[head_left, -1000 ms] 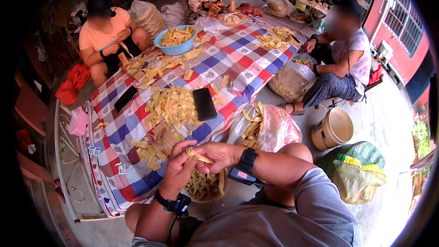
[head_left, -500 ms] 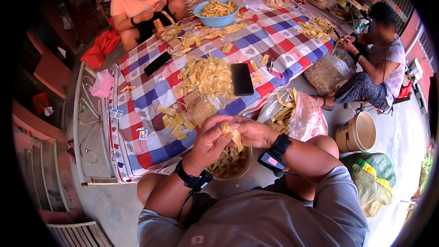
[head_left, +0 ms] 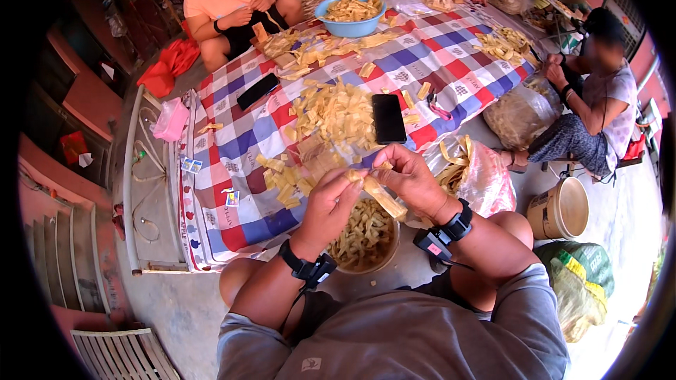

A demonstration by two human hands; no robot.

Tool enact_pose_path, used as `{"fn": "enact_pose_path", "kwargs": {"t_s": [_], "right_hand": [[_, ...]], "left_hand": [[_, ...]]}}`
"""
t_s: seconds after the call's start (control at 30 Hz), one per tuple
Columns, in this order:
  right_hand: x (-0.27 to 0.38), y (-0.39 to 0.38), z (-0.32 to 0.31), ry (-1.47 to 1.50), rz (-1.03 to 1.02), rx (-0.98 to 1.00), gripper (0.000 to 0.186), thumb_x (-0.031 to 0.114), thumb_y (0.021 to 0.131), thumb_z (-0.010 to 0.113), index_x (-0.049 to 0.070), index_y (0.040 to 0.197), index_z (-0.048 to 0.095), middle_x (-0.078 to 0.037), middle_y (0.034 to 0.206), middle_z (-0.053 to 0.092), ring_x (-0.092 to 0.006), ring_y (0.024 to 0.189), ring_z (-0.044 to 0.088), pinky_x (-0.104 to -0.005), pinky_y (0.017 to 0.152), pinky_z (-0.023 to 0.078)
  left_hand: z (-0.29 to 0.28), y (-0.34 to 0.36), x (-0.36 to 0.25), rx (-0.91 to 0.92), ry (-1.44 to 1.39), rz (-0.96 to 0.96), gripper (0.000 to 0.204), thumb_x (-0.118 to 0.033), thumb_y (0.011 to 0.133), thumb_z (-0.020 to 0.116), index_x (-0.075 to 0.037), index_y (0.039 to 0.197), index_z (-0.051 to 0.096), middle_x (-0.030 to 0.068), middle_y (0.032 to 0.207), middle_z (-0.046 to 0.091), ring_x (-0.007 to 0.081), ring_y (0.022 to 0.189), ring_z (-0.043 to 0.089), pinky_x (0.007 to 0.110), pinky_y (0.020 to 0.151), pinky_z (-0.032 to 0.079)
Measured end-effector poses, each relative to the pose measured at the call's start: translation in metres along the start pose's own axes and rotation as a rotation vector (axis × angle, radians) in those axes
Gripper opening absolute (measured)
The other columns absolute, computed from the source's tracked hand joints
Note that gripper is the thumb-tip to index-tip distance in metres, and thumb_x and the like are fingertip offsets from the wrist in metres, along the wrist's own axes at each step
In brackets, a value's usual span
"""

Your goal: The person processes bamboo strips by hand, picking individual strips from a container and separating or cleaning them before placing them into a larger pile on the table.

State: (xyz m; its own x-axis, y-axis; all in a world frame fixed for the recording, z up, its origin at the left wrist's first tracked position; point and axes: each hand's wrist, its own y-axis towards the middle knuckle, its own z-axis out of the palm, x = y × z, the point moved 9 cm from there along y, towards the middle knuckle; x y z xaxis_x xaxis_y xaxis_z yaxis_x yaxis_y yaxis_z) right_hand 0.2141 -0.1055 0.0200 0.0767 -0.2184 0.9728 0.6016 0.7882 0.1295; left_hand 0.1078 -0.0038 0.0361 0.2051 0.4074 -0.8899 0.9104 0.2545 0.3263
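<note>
A flat, pale yellow strip (head_left: 384,198) is pinched in my left hand (head_left: 327,204), and its loose end slants down to the right. My right hand (head_left: 417,184) is just above the strip with thumb and fingertips pressed together on its upper part. Both hands hang over a round tub (head_left: 396,248) that holds many folded yellow pieces (head_left: 362,236). Beyond my fingers, a heap of short yellow pieces (head_left: 334,114) lies on the checked cloth.
The table's checked cloth (head_left: 232,148) carries two dark phones, a black one (head_left: 389,119) and another (head_left: 258,91), plus a blue basin (head_left: 352,27). To my right are a plastic bag of strips (head_left: 486,186), a bucket (head_left: 569,210) and a green sack (head_left: 574,274). Two people sit opposite.
My hands have moved apart a little from being close together, and the strip, bunched between them before, now hangs out long. The whole view has shifted slightly.
</note>
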Motion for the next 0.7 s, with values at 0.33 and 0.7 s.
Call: {"fn": "enact_pose_path", "kwargs": {"t_s": [0.33,0.7], "right_hand": [[-0.001,-0.011,0.019,-0.380,-0.046,0.090,0.010,0.000,0.091,0.065,0.005,0.095,0.057,0.006,0.083,0.055,-0.0001,0.071,0.048,-0.0182,0.059,0.041],[0.003,-0.012,0.021,-0.293,0.024,0.064,0.017,0.000,0.091,0.062,0.000,0.107,0.059,0.000,0.083,0.056,-0.0057,0.075,0.052,-0.0241,0.065,0.045]], "left_hand": [[0.015,-0.013,0.050,-0.112,-0.967,-0.523,0.031,-0.007,0.098,0.057,0.000,0.127,0.059,0.0084,0.115,0.067,0.0159,0.101,0.065,0.031,0.087,0.052],[0.017,-0.011,0.046,-0.031,-0.627,-0.378,0.021,-0.004,0.097,0.058,-0.002,0.118,0.060,0.0009,0.104,0.066,0.0078,0.094,0.061,0.023,0.083,0.049]]}}
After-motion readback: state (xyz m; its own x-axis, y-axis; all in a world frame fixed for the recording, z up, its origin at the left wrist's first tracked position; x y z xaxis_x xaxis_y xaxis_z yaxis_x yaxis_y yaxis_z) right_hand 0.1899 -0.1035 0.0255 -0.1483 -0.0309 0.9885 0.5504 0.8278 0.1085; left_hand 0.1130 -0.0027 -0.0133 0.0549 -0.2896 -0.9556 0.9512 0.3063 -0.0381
